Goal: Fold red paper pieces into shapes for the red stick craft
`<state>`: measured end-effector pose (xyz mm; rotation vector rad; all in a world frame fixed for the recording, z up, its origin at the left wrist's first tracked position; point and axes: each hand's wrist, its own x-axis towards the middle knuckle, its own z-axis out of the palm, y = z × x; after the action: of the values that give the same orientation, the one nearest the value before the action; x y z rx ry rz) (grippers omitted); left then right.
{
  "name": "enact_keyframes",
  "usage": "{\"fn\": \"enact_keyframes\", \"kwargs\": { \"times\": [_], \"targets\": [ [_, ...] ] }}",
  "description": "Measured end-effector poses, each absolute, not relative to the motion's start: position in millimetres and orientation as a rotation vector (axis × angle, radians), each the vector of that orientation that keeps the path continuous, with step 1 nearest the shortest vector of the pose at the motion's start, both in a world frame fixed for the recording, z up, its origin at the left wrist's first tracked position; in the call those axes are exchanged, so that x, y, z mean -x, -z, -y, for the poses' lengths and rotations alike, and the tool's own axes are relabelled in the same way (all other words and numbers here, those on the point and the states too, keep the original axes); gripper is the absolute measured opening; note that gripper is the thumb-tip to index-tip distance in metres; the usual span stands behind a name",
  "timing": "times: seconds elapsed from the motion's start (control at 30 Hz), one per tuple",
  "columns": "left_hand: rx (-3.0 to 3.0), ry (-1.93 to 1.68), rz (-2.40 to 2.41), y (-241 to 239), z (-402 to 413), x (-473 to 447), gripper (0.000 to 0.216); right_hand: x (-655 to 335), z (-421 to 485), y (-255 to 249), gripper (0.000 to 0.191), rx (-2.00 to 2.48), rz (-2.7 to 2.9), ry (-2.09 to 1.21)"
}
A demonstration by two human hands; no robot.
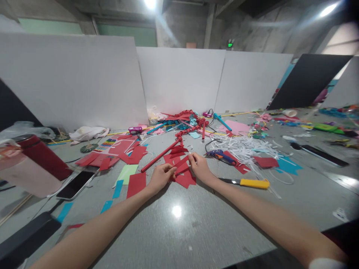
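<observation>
Between my two hands stretches a strip of red paper (181, 165). My left hand (161, 177) pinches its left end, thumb against fingers. The other end is pinched by the fingertips of my right hand (199, 166). Cut red paper pieces (185, 181) lie on the table beneath the strip. A rolled red paper tube (159, 156) slants just beyond my left hand. Beside my right forearm rests a knife with a yellow handle (254, 183). Past my right hand lies a blue and orange glue gun (221, 156).
A heap of white paper strips (244, 147) spreads at the right. At the left are a phone (76, 184), a red bottle (42, 157) and a pink container (28, 172). White panels (182, 78) stand along the back. Red curled paper (186, 116) is piled before them.
</observation>
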<state>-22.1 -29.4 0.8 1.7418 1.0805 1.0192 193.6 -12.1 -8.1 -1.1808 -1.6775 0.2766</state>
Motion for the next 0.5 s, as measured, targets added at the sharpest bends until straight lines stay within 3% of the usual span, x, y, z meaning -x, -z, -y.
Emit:
{"fn": "enact_keyframes", "kwargs": {
  "times": [0.23,0.5],
  "targets": [
    [-1.767,-1.021,-1.08,0.6,28.9,23.5,0.039,-194.5,13.2,5.0,0.033,1.136,1.661,-0.33],
    [-1.77,-1.02,-1.035,1.9,29.1,23.9,0.039,-192.1,24.0,-3.4,0.025,1.139,1.849,0.046]
  ]
}}
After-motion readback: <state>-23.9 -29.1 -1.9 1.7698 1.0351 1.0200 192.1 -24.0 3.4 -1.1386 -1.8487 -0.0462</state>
